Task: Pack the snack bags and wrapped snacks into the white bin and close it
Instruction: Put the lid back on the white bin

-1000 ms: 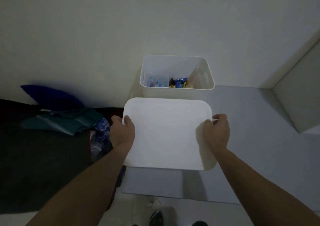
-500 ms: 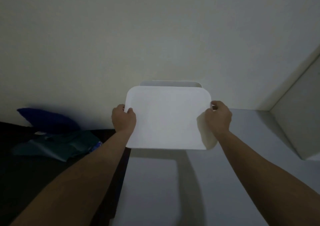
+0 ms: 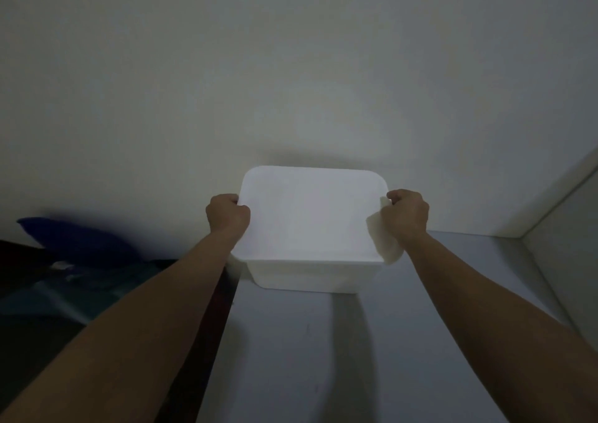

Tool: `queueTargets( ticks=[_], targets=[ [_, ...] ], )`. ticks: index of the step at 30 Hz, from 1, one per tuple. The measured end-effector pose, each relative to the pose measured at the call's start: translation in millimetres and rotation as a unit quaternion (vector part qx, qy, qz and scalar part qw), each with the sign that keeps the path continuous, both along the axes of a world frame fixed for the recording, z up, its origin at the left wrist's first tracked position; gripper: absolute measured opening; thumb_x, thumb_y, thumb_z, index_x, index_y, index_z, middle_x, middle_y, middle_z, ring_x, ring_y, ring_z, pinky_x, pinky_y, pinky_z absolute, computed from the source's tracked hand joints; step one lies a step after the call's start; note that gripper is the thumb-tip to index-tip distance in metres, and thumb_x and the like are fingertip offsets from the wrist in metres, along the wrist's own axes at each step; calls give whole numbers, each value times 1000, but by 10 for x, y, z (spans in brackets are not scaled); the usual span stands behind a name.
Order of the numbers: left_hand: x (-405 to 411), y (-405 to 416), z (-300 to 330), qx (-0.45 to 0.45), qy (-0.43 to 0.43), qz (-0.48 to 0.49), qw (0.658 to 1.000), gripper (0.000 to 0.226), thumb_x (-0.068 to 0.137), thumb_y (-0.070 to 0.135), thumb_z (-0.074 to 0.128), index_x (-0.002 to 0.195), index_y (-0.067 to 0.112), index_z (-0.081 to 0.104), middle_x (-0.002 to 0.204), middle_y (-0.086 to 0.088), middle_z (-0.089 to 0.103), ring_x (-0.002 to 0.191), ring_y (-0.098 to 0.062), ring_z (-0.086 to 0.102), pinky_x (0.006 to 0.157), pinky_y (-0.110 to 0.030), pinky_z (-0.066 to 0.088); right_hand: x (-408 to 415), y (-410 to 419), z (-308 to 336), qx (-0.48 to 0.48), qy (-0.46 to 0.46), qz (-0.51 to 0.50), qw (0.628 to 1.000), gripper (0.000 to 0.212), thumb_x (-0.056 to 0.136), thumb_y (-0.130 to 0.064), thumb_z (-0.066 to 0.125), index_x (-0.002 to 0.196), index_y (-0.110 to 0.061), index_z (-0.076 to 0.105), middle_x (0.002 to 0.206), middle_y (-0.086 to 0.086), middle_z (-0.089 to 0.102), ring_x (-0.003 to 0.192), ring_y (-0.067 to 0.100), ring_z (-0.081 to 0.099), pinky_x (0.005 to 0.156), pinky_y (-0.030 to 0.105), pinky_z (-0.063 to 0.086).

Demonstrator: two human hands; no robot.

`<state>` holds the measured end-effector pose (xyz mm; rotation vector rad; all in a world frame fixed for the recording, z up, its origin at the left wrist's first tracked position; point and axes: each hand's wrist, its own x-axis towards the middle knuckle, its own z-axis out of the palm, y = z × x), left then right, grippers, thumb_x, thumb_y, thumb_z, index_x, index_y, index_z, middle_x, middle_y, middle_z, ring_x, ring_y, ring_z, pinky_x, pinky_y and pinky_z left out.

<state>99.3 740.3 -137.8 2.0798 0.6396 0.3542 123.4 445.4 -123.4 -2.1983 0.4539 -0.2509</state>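
Note:
The white bin (image 3: 309,277) stands on the grey surface against the wall. The flat white lid (image 3: 310,215) lies across its top and hides the snacks inside. My left hand (image 3: 228,212) grips the lid's left edge, fingers curled around it. My right hand (image 3: 406,215) grips the lid's right edge the same way. Only the bin's front wall shows below the lid.
A pale wall rises right behind the bin. A white panel (image 3: 563,215) closes the right side. To the left, a dark blue cushion (image 3: 81,241) and green cloth (image 3: 74,296) lie on a dark surface. Grey surface (image 3: 323,358) stretches in front of the bin.
Both hands carried the lid forward from in front of the open bin and brought it over the bin's top. The snacks inside are now covered. The view tilted upward.

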Motion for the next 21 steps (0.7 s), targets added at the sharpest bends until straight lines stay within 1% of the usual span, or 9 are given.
queueTargets(
  ticks=[3, 5, 8, 12, 14, 16, 18, 19, 21],
  targets=[
    [77, -41, -22, 19, 13, 5, 1000, 39, 76, -7, 49, 52, 24, 41, 55, 7, 40, 57, -18, 43, 66, -26, 37, 107, -15, -89, -9, 3, 4, 1000, 38, 83, -2, 55, 119, -8, 66, 120, 14, 67, 113, 31, 60, 99, 34, 44],
    [103, -64, -45, 23, 21, 11, 999, 40, 76, -7, 48, 53, 24, 44, 55, 10, 39, 59, -18, 45, 63, -25, 38, 148, -20, -148, -8, 5, 6, 1000, 39, 83, 0, 53, 120, -8, 65, 120, 14, 67, 113, 30, 60, 100, 34, 45],
    [138, -93, -111, 27, 13, 12, 999, 27, 78, -8, 48, 80, 6, 70, 62, 6, 51, 76, -22, 57, 68, -23, 41, 186, -30, -243, -7, 3, 3, 1000, 40, 84, 0, 51, 120, -8, 65, 120, 14, 67, 111, 30, 61, 98, 32, 45],
    [191, -135, -132, 14, -6, 30, 999, 32, 82, -9, 48, 104, 2, 69, 81, 3, 58, 85, -19, 53, 75, -20, 43, 205, -40, -325, 0, -4, 3, 1000, 38, 85, 0, 51, 120, -8, 65, 119, 12, 67, 111, 28, 61, 92, 26, 43],
    [246, -116, -168, 8, -5, 36, 999, 25, 82, -9, 48, 81, 3, 69, 69, 9, 51, 77, -18, 50, 71, -22, 39, 212, -42, -363, 0, -7, 3, 1000, 35, 87, -4, 52, 119, -8, 65, 119, 11, 67, 110, 28, 61, 89, 24, 41],
    [255, -104, -184, -2, -2, 36, 999, 33, 82, -7, 49, 61, 18, 56, 64, 9, 48, 64, -15, 49, 71, -24, 38, 204, -26, -405, -5, -14, 5, 1000, 33, 88, -5, 52, 117, -7, 66, 117, 12, 68, 109, 30, 61, 87, 24, 41],
    [253, -87, -223, -8, -6, 34, 999, 22, 85, -3, 51, 90, 5, 71, 93, -6, 69, 87, -23, 63, 84, -23, 39, 192, -8, -438, -15, -23, 6, 1000, 35, 86, -4, 50, 117, -7, 66, 117, 14, 67, 109, 30, 60, 90, 27, 43],
    [246, -76, -241, -11, -6, 35, 999, 29, 86, -1, 53, 110, 1, 68, 113, -11, 68, 105, -27, 63, 88, -21, 37, 187, 4, -447, -20, -28, 8, 999, 36, 86, -3, 49, 118, -6, 65, 118, 15, 66, 110, 31, 60, 92, 28, 43],
    [239, -52, -291, -10, -6, 24, 1000, 36, 88, 2, 55, 123, 1, 61, 127, -14, 63, 117, -28, 59, 92, -19, 36, 191, 19, -466, -36, -36, 14, 999, 37, 86, -1, 47, 120, -4, 63, 119, 17, 64, 110, 32, 59, 91, 29, 42]
  ],
)
